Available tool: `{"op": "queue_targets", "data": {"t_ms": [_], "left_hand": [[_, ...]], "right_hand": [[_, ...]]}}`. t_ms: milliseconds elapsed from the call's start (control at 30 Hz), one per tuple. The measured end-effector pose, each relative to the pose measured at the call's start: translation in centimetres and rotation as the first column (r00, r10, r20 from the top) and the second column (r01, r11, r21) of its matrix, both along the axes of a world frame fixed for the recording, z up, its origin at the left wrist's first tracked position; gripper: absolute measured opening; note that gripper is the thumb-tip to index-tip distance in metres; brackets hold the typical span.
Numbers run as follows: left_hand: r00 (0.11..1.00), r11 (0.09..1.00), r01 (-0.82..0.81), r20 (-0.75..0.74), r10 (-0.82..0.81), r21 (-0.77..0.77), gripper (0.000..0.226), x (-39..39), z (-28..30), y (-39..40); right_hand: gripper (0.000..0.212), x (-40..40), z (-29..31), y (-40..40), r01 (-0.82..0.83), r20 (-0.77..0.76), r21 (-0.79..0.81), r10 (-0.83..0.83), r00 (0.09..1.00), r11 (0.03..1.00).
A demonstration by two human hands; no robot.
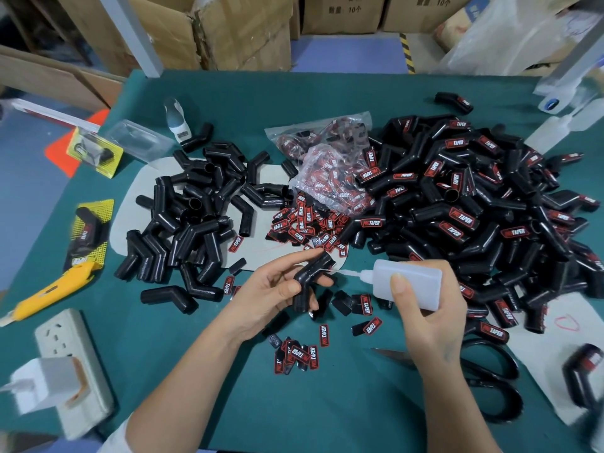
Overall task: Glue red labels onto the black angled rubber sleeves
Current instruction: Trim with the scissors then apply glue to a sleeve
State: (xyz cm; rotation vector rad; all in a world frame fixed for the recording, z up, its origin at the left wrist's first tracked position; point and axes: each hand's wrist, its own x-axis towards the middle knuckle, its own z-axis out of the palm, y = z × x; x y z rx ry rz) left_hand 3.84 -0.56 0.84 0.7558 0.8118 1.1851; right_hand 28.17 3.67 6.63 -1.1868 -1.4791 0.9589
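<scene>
My left hand (273,294) grips a black angled rubber sleeve (310,274) above the green table. My right hand (428,313) holds a white glue bottle (408,284) on its side, its thin nozzle pointing left and touching the sleeve's upper end. Loose red labels (299,354) lie on the table just below my hands, and more labels (305,223) spill from a clear bag (333,181). A pile of unlabelled sleeves (196,210) lies to the left. A large heap of labelled sleeves (474,204) lies to the right.
Black scissors (490,377) lie under my right wrist. A yellow utility knife (52,292) and a white power strip (70,371) with a charger sit at the left. Another glue bottle (552,132) lies at the far right. Cardboard boxes (235,31) stand behind the table.
</scene>
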Motion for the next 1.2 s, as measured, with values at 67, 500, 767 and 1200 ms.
{"op": "queue_targets", "data": {"t_ms": [67,500,767,1200], "left_hand": [[1.0,1.0,-0.005,-0.001,0.005,0.005,0.067,-0.03,-0.02,-0.03],[1.0,1.0,-0.011,-0.007,0.011,0.004,0.069,0.09,0.34,-0.05],[1.0,1.0,-0.005,-0.006,0.005,-0.001,0.071,0.09,0.16,-0.03],[1.0,1.0,-0.007,-0.015,0.007,0.013,0.068,-0.12,0.12,-0.07]], "right_hand": [[0.008,0.18,-0.08,0.07,0.013,-0.006,-0.006,-0.014,1.0,1.0],[0.01,0.15,-0.04,0.09,0.018,-0.004,0.012,-0.018,1.0,1.0],[0.008,0.21,-0.04,0.19,0.061,-0.025,-0.008,-0.062,0.998,0.998],[0.008,0.22,0.08,0.15,0.059,-0.023,-0.014,-0.059,0.998,0.998]]}}
